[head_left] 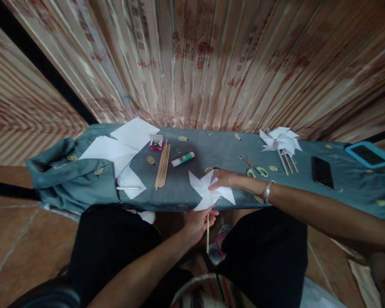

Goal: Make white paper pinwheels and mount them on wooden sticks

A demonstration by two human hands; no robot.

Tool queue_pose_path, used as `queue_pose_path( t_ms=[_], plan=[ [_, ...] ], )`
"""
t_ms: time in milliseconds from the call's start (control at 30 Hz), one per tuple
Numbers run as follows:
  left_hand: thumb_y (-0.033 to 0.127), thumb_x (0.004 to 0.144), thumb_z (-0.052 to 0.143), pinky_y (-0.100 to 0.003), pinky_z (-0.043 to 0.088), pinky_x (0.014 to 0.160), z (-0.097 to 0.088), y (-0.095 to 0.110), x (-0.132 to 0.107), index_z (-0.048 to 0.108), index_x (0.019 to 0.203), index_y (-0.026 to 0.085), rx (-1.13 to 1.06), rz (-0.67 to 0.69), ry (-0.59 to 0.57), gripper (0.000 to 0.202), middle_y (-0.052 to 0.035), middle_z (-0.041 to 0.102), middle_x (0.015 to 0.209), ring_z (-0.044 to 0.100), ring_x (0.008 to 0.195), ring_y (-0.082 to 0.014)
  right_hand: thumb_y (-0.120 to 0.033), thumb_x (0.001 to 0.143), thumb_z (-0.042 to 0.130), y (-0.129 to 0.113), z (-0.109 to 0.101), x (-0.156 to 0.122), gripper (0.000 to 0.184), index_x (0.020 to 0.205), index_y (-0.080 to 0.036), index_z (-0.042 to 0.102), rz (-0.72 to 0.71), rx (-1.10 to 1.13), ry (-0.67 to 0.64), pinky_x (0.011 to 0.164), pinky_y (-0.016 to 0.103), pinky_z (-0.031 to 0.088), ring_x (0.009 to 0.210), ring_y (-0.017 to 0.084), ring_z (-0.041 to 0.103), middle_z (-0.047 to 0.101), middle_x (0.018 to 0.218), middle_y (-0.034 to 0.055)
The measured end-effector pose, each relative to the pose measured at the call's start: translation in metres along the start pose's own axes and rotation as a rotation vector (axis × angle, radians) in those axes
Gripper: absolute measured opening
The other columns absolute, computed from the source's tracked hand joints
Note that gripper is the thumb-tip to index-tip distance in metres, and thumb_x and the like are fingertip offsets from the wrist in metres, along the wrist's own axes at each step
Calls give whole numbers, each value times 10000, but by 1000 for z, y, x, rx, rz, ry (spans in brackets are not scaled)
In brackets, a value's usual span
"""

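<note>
A white paper pinwheel (205, 192) is held over the near edge of the cloth-covered table. My left hand (199, 222) is closed around its wooden stick (208, 239), just below the paper. From the right, my right hand (223, 179) grips the pinwheel near its centre, thumb on the front of the paper; the fingers behind it are partly hidden. Close to my right forearm lie scissors (257, 172) with green handles. A glue stick (183, 159) rests on the table beyond the pinwheel, to the left.
Several wooden sticks (163, 167) lie beside a small red box (156, 142). White paper sheets (111, 152) spread at the left, with a pen (128, 188) nearby. Finished-looking pinwheels (280, 140), a black phone (322, 172) and a blue-framed tablet (368, 155) lie on the right. A curtain (192, 64) hangs behind.
</note>
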State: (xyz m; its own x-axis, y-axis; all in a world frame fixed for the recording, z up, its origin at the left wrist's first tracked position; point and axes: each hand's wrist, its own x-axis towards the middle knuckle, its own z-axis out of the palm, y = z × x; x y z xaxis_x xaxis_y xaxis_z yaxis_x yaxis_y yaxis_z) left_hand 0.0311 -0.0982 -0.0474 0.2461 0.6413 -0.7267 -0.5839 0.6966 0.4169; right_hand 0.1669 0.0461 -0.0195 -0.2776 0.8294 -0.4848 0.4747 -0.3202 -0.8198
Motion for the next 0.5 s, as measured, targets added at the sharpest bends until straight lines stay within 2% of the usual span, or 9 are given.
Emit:
queue_pose_path(
  t_ms=[133, 333, 500],
  plan=[
    [262, 729, 753, -173, 395, 500, -1, -2, -6, 703, 824, 104, 25, -27, -3, 191, -45, 662, 626, 535, 488, -63, -169, 368, 856, -6, -1, -2, 195, 469, -205, 692, 67, -148, -104, 436, 239, 351, 432, 119, 483, 597, 434, -25],
    [321, 746, 720, -162, 331, 443, -2, -5, -12, 682, 916, 84, 32, -49, -61, 294, -30, 639, 608, 497, 446, -51, -240, 422, 858, -10, -4, 1, 177, 534, -201, 726, 115, -313, -102, 483, 267, 388, 507, 158, 548, 663, 554, 20],
    [398, 677, 756, -182, 253, 418, -3, -8, -9, 651, 931, 94, 15, -30, -123, 410, 5, 595, 546, 431, 401, -47, -254, 419, 856, -9, -6, 1, 181, 534, -207, 726, 122, -254, -149, 476, 244, 388, 493, 139, 546, 653, 515, -4]
  ],
)
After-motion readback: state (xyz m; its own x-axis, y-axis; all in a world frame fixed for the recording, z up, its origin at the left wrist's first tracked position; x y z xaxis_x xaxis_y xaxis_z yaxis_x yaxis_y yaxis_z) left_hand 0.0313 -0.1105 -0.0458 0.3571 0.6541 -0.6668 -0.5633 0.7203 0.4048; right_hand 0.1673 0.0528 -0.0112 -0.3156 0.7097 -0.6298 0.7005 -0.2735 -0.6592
